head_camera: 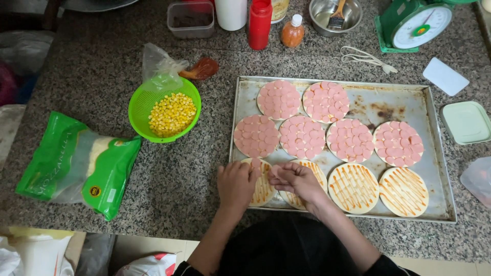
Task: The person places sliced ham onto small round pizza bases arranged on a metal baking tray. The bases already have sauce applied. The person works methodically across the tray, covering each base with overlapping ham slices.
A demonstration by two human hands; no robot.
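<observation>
Counter: speckled grey granite worktop (169,179), seen from above; its front edge runs along the bottom of the view, with bags on the floor below.
Cheese bag: green and clear bag of shredded cheese (76,163), lying flat at 9 o'clock from the hands.
Strainer: green plastic strainer (138,107) of yellow corn kernels, at 10 o'clock from the hands, a crumpled clear bag just behind it.
Back row: clear tub, white container, red bottle (260,23), small orange bottle, steel bowl with a brush, green kitchen scale (414,23) at 1 o'clock.
Tray: worn metal baking tray (388,102); six rounds covered in pink sausage slices, four sauce-striped rounds in the near row.
Left hand: left hand (236,183) palm down, fingers curled, resting on the leftmost sauced round (263,191).
Right hand: right hand (296,180) at 3 o'clock, touching the left; fingertips pinched on pink sausage slices (276,171) over the second sauced round.
Right edge: pale green lid (466,122), white scraper.
</observation>
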